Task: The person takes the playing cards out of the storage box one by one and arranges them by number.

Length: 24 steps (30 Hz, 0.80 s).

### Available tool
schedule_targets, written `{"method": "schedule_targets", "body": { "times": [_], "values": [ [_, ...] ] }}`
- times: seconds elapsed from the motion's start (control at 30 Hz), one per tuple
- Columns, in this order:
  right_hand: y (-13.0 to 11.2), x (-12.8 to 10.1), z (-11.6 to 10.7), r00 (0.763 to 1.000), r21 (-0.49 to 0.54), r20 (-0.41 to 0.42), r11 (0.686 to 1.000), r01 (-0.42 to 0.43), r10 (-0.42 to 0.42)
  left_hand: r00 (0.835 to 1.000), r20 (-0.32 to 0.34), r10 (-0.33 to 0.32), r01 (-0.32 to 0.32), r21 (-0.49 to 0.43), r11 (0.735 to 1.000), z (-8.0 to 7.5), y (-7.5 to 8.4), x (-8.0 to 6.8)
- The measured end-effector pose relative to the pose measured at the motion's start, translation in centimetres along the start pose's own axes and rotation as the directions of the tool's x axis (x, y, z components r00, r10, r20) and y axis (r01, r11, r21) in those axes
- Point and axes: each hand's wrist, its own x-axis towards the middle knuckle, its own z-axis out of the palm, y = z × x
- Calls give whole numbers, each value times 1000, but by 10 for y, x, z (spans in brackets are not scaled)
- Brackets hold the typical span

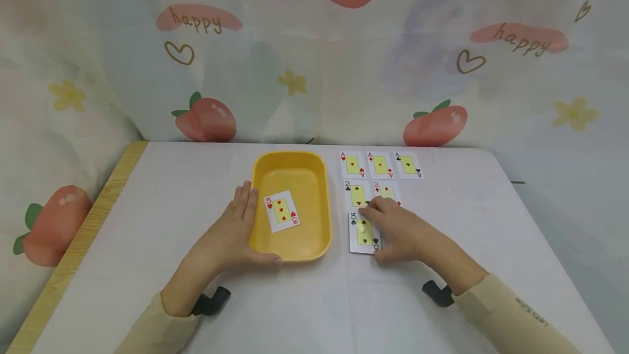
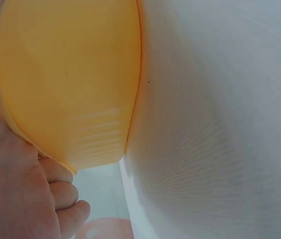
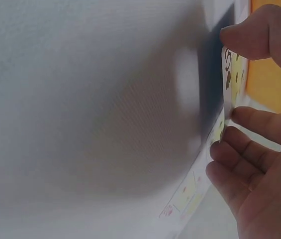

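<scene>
My right hand (image 1: 404,228) pinches a three of spades (image 1: 364,232) by its edges, thumb on the near side and fingers on the far side. In the right wrist view, that card (image 3: 227,74) tilts slightly above the white cloth and casts a shadow. Beyond it lie a two of clubs (image 1: 356,194) and a two of diamonds (image 1: 385,190), the latter partly hidden by the hand. My left hand (image 1: 227,234) rests along the left rim of a yellow tray (image 1: 321,245), fingers straight and thumb at its near edge. Inside the tray lies a three of hearts (image 1: 282,211).
A top row holds an ace of hearts (image 1: 352,165), an ace of diamonds (image 1: 380,165) and an ace of clubs (image 1: 408,165). White cloth (image 1: 304,310) covers the table, whose wooden edge (image 1: 93,212) shows at left. A printed curtain (image 1: 319,70) hangs behind.
</scene>
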Motion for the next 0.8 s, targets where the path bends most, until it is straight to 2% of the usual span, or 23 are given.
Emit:
{"method": "schedule_targets", "body": {
  "times": [0.5,0.8],
  "values": [
    [-2,2,5,1000,-20,-3,1000,3,-3,1000,-9,5,-5,6,1000,0,1,0],
    [-4,6,-1,999,-39,-29,999,33,-34,1000,-3,-6,6,4,1000,0,1,0]
  ]
}}
